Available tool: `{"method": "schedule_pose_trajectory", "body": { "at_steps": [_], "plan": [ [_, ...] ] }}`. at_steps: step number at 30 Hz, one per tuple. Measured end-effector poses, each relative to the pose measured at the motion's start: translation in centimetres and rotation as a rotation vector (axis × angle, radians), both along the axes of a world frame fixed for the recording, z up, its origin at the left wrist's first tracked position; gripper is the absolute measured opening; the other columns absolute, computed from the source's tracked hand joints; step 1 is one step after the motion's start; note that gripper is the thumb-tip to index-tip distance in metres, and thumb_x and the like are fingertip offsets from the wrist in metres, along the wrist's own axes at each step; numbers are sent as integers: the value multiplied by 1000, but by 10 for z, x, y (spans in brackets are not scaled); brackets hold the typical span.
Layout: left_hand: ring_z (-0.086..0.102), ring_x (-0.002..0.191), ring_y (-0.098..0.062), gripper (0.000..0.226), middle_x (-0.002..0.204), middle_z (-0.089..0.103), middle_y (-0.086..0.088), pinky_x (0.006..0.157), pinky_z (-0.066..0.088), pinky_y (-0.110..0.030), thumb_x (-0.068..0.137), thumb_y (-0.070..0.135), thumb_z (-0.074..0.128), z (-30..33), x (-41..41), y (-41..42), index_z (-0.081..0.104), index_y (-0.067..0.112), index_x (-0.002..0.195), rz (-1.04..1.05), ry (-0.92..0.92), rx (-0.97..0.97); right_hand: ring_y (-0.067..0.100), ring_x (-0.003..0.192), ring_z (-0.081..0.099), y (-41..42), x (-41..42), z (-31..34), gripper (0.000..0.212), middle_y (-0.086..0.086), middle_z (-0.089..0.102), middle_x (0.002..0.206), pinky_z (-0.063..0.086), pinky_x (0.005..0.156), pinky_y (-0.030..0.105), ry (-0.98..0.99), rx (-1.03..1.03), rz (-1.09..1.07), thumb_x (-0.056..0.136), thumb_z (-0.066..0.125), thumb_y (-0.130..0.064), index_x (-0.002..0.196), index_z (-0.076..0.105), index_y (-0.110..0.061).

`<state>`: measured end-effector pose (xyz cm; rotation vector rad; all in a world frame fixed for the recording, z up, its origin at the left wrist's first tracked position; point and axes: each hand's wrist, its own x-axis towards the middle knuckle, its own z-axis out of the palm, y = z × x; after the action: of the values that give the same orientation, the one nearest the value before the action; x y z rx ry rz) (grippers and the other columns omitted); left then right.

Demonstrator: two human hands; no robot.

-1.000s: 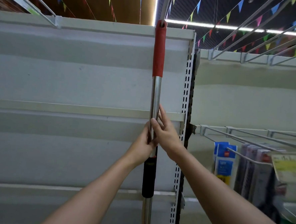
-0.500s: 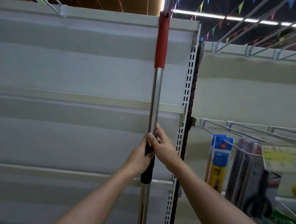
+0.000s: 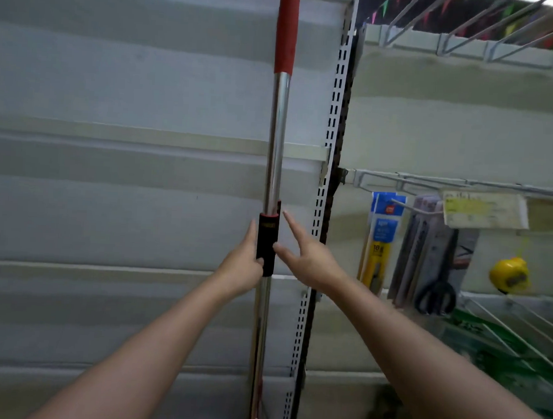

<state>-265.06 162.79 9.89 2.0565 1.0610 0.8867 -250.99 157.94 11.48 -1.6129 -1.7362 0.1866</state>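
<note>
Just left of the slotted upright [image 3: 329,147], the pole [image 3: 278,138] is standing vertical with only the left hand [image 3: 242,265] curling its grip round the black collar [image 3: 266,247] while the right hand [image 3: 311,260] is hovering splayed, holding nothing, so the pole is risking tipping or slipping down.

I see free room left of the pole [image 3: 278,138]; slotted upright [image 3: 333,132] and hanging packs [image 3: 379,235] crowd its right side.
</note>
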Motion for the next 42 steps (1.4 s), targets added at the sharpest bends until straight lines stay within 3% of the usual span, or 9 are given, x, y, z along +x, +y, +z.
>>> {"method": "schedule_pose_trajectory", "body": {
  "at_steps": [2,5,11,17,21,27,32,36,42],
  "plan": [
    [35,136,-30,77,155,22,-8,100,32,-23,93,0,40,-9,-6,-16,-8,24,148,-47,68,57,19,140,28,-11,-6,-18,68,0,25,156,27,113,34,-143,-60,-45,95,48,-39,149,6,-39],
    [17,144,-26,77,158,8,-9,112,17,-28,95,4,44,-34,-22,-38,-9,19,149,-95,187,61,25,144,19,-30,-18,-51,70,5,14,159,24,115,46,-286,-200,-100,96,46,-43,148,-1,-45],
    [3,146,-20,81,159,1,-2,118,7,-34,95,17,51,-54,-60,-64,-8,21,150,-124,240,47,25,143,21,-64,-43,-77,72,6,17,158,26,114,46,-290,-218,-167,94,47,-45,148,-1,-42],
    [27,139,-26,62,153,28,-5,114,24,-37,92,27,55,-51,-56,-103,26,17,146,3,282,257,23,123,49,-124,-53,-74,47,5,53,135,41,101,38,-275,168,-311,93,53,-29,139,44,-22],
    [41,128,-28,58,139,43,-7,108,34,-38,87,34,61,-38,-7,-147,39,18,139,-121,262,353,26,116,53,-193,-15,-66,44,7,59,127,42,97,37,-247,250,-504,90,58,-25,133,52,-16],
    [38,131,-30,77,145,39,-11,109,33,-39,84,42,63,-52,92,-240,26,15,146,-488,365,331,25,126,45,-345,78,-80,57,5,47,140,40,100,37,-174,-52,-892,92,51,-46,143,37,-24],
    [34,135,-27,87,150,32,-7,110,34,-41,82,49,64,-72,180,-336,16,20,149,-751,403,297,22,132,40,-488,132,-87,70,3,40,148,37,101,33,-4,-122,-1190,91,47,-53,150,21,-25],
    [29,138,-24,89,152,26,-6,110,29,-38,80,51,64,-88,246,-412,16,20,148,-876,399,298,23,132,40,-593,164,-93,71,4,36,150,38,101,38,91,-112,-1333,91,48,-53,150,19,-26],
    [31,137,-26,92,152,26,-5,110,34,-44,77,55,65,-101,347,-508,19,21,148,-951,426,277,25,139,30,-705,235,-103,66,4,30,153,31,110,46,29,-395,-1375,93,41,-56,149,21,-27]
  ]
}}
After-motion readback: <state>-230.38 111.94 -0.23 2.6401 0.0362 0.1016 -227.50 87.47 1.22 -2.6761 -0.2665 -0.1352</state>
